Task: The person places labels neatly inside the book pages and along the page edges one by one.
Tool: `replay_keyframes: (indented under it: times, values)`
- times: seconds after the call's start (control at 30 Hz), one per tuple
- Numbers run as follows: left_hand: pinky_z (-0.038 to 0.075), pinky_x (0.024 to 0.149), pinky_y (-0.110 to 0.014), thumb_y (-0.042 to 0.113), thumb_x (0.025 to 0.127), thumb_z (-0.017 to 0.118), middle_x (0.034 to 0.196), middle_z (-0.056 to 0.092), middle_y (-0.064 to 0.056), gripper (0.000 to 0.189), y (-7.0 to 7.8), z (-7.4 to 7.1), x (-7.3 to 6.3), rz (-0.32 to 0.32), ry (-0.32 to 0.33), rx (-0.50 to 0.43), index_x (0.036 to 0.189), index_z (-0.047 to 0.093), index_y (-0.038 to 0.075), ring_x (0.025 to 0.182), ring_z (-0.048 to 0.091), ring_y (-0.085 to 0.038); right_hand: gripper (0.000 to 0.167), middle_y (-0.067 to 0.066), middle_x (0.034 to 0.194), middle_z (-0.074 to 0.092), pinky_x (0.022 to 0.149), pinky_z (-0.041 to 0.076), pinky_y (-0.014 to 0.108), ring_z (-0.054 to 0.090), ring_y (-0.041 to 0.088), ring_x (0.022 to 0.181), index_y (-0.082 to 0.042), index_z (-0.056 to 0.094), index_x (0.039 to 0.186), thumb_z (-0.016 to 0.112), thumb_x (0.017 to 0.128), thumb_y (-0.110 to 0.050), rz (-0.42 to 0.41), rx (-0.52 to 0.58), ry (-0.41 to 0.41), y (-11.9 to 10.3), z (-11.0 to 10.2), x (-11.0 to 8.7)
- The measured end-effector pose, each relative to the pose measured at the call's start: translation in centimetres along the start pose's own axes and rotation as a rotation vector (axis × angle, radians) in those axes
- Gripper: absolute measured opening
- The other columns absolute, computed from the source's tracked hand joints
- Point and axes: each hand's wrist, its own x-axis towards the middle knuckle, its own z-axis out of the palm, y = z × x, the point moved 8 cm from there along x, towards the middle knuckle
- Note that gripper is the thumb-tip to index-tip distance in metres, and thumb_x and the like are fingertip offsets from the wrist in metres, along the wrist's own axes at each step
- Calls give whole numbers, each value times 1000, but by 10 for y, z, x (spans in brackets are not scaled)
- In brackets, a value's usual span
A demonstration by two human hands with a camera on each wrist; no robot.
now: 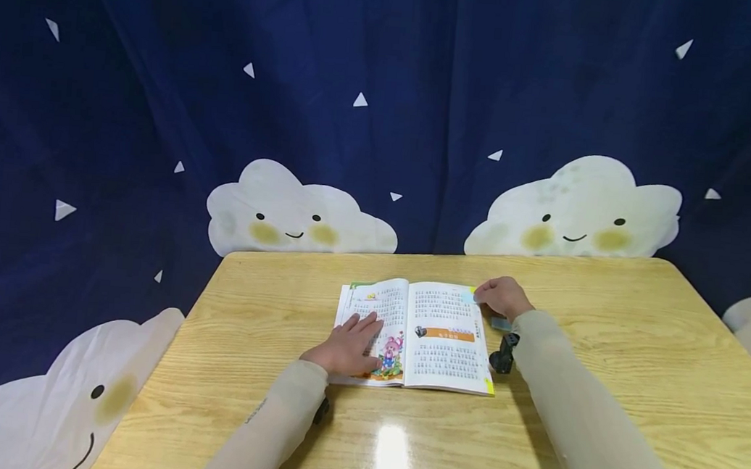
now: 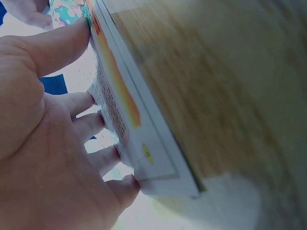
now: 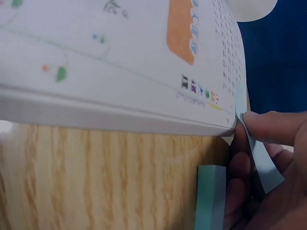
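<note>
An open book (image 1: 445, 312) with printed text lies on the wooden table, a pink cartoon animal on its left page. Spread across that page is my left hand (image 1: 349, 347), its fingertips and thumb touching the paper. At the upper right corner of the right page, my right hand (image 1: 505, 297) pinches a pale blue sticky note (image 3: 263, 170). One end of the note lies against the page and the other hangs free past its edge. Beside the book, a pad of sticky notes (image 3: 210, 196) rests on the table near the curled fingers of my right hand.
The wooden table (image 1: 616, 353) extends around the book on all sides. A dark blue curtain (image 1: 427, 64) with white clouds and triangles hangs behind the table. Dark wrist devices sit at both wrists, the right one (image 1: 503, 354) close to the book's edge.
</note>
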Motion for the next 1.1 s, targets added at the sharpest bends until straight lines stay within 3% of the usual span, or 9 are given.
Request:
replay_keyframes:
  times: [0.27,0.67,0.93,1.1]
  values:
    - [19,124,-60,39,96,60,169,15,-4,76,1,2,-1,-1,-5,7,159,24,15,156,12,-37,25,8,86,67,64,46,28,57,18,72,3,69,109,60,93,-13,13,27,-40,-1,3,-3]
    - [18,124,-61,39,96,60,169,16,-5,76,1,1,0,1,-1,5,159,24,15,156,11,-36,25,11,94,69,65,47,28,59,20,77,2,70,108,61,91,-13,74,45,-41,-3,2,-4]
    - [18,124,-61,38,96,59,169,16,-5,75,2,0,-1,4,-3,-1,159,24,15,156,11,-37,14,5,73,63,57,41,29,54,20,65,-3,68,83,59,86,-13,58,-32,-31,-6,-1,-5]
    - [17,124,-61,39,97,59,169,15,-5,75,2,0,-1,-1,-7,1,159,23,15,156,10,-37,13,4,71,61,55,40,29,53,20,63,-6,65,76,60,85,-13,72,-50,-37,-6,-1,-1]
